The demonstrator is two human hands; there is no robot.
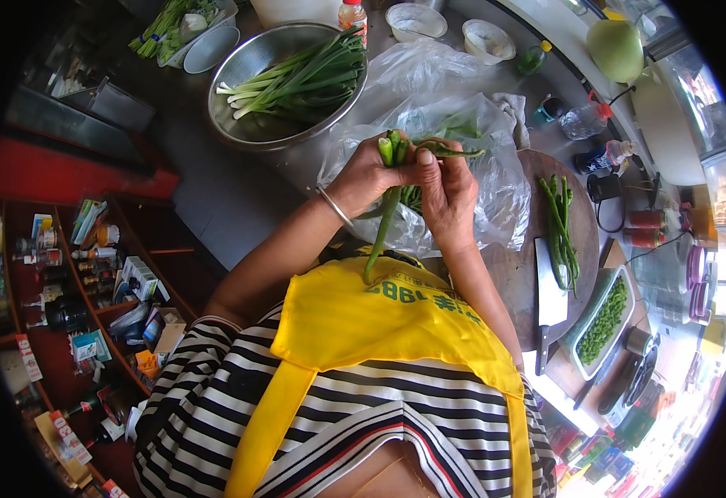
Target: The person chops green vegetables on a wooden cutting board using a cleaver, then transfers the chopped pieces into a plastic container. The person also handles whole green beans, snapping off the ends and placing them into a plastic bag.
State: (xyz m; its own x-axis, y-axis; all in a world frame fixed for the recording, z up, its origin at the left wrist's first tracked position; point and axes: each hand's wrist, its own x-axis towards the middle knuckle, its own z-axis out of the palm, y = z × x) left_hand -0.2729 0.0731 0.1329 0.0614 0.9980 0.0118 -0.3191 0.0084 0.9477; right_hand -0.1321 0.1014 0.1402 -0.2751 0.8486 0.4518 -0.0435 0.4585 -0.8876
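My left hand [366,171] is closed around several long green peppers [386,215], held upright with their cut-looking ends at the top. My right hand [449,193] touches it and pinches another green pepper [447,149] between thumb and fingers, its thin tip pointing right. Under both hands lies a crumpled clear plastic bag [500,187] with more green vegetables inside. Right of it, a round wooden chopping board [512,274] bears a bunch of long green peppers [559,230] and a cleaver [549,286] with a dark handle.
A steel basin [220,118] of green onions [301,81] stands at the upper left. Two white bowls [416,22] [489,40] are beyond the bag. Bottles [587,121] stand along the right edge. A tray [627,299] of chopped greens sits right of the board.
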